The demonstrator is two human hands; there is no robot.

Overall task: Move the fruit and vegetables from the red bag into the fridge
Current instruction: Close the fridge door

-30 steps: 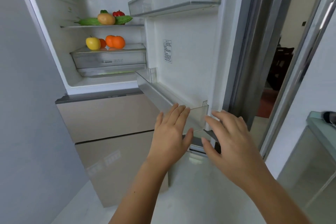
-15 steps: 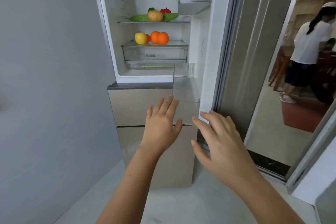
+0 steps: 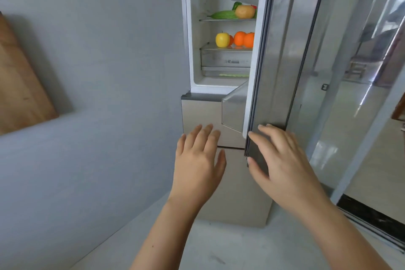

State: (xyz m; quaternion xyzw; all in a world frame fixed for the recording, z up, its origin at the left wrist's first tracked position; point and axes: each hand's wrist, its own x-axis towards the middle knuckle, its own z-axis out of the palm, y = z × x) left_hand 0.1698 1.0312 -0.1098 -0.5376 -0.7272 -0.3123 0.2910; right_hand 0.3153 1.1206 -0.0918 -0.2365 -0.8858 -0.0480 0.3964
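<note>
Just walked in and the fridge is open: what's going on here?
A person's right hand rests on the lower corner of the partly open fridge door; the left hand hovers beside it, holding nothing. Inside, a green vegetable and a potato lie on one shelf, with a yellow apple and oranges on the level below.

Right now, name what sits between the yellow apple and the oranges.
Head view: a small reddish fruit peeks out between the yellow apple and the oranges.
</note>
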